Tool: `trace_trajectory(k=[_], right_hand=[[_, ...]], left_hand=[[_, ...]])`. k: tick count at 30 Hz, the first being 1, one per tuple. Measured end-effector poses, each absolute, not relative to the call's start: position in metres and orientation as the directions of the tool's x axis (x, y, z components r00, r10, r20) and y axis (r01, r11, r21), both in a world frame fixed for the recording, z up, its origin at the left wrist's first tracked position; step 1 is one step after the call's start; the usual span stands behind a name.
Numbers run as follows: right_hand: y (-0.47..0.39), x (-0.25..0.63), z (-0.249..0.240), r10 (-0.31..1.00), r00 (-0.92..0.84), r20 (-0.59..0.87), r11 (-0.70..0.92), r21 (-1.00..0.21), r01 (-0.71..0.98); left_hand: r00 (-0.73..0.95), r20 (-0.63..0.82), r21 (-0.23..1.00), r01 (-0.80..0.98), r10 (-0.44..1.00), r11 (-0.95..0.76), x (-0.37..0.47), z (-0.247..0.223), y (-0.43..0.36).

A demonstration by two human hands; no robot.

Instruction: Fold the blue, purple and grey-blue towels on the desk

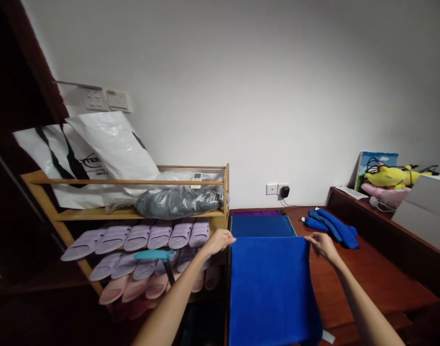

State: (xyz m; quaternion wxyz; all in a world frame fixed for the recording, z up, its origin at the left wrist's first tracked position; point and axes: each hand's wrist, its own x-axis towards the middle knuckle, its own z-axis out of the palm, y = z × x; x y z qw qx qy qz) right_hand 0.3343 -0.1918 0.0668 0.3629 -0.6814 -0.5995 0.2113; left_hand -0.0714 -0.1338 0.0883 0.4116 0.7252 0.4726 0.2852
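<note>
head view: blue cloth (272, 293) hangs from pinching fingers (226, 236).

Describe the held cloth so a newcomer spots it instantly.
Find the brown table beside the shoe rack. At its rack side, a bright blue cloth stretches between left hand and right hand; unlike the blue bundle and darker cloth beyond, it's held.
</note>
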Motion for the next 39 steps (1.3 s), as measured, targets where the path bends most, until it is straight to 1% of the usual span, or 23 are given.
trace_trajectory(k=[3, 7, 11, 13, 16, 18, 20, 21, 23, 25, 27, 29, 32, 34, 37, 39], right_hand=[[-0.166, 0.329, 0.034, 0.954, 0.251, 0.161, -0.052, -0.740, 0.670], [-0.137, 0.326, 0.003, 0.939, 0.302, 0.165, -0.093, -0.724, 0.683], [-0.109, 0.324, -0.018, 0.940, 0.313, 0.139, -0.126, -0.708, 0.694], [-0.098, 0.324, -0.026, 0.937, 0.323, 0.136, -0.145, -0.689, 0.710], [-0.093, 0.319, -0.039, 0.927, 0.342, 0.154, -0.173, -0.634, 0.754], [-0.097, 0.305, -0.049, 0.919, 0.353, 0.175, -0.190, -0.588, 0.786], [-0.104, 0.281, -0.059, 0.925, 0.319, 0.208, -0.164, -0.540, 0.826], [-0.108, 0.265, -0.065, 0.935, 0.273, 0.226, -0.123, -0.515, 0.848], [-0.111, 0.232, -0.076, 0.962, 0.116, 0.248, 0.013, -0.464, 0.886], [-0.109, 0.206, -0.085, 0.971, -0.035, 0.237, 0.135, -0.423, 0.896], [-0.103, 0.196, -0.090, 0.972, -0.099, 0.214, 0.179, -0.393, 0.902], [-0.095, 0.205, -0.093, 0.976, -0.078, 0.201, 0.150, -0.369, 0.917], [-0.089, 0.239, -0.098, 0.980, 0.024, 0.195, 0.045, -0.340, 0.940], [-0.088, 0.262, -0.104, 0.981, 0.063, 0.184, -0.007, -0.287, 0.958], [-0.094, 0.282, -0.112, 0.984, 0.038, 0.174, -0.006, -0.182, 0.983], [-0.102, 0.286, -0.115, 0.985, 0.028, 0.172, -0.003, -0.146, 0.989]], left_hand=[[0.291, 0.024, 0.863, 0.477, 0.956, -0.167, -0.056, 0.054, -0.107], [0.175, -0.011, 0.840, 0.535, 0.984, -0.086, -0.042, 0.018, -0.077], [0.099, -0.070, 0.787, 0.617, 0.993, -0.006, -0.038, -0.003, -0.056], [0.068, -0.075, 0.754, 0.657, 0.995, 0.011, -0.038, -0.008, -0.049], [0.014, -0.027, 0.695, 0.719, 1.000, 0.009, -0.035, -0.013, -0.046], [-0.013, 0.049, 0.651, 0.759, 0.999, -0.022, -0.025, -0.018, -0.053], [0.000, 0.143, 0.604, 0.792, 0.990, -0.088, -0.006, -0.028, -0.067], [0.027, 0.185, 0.579, 0.804, 0.982, -0.132, 0.006, -0.035, -0.074], [0.129, 0.235, 0.528, 0.815, 0.964, -0.238, 0.031, -0.050, -0.088], [0.243, 0.236, 0.443, 0.835, 0.941, -0.327, 0.048, -0.065, -0.095], [0.306, 0.213, 0.362, 0.857, 0.928, -0.366, 0.051, -0.077, -0.094], [0.314, 0.196, 0.305, 0.880, 0.929, -0.363, 0.042, -0.083, -0.090], [0.281, 0.188, 0.234, 0.918, 0.941, -0.321, 0.019, -0.085, -0.086], [0.264, 0.186, 0.192, 0.935, 0.946, -0.299, 0.009, -0.084, -0.087], [0.270, 0.192, 0.175, 0.936, 0.943, -0.304, 0.007, -0.084, -0.093], [0.278, 0.201, 0.171, 0.934, 0.939, -0.313, 0.008, -0.084, -0.097]])
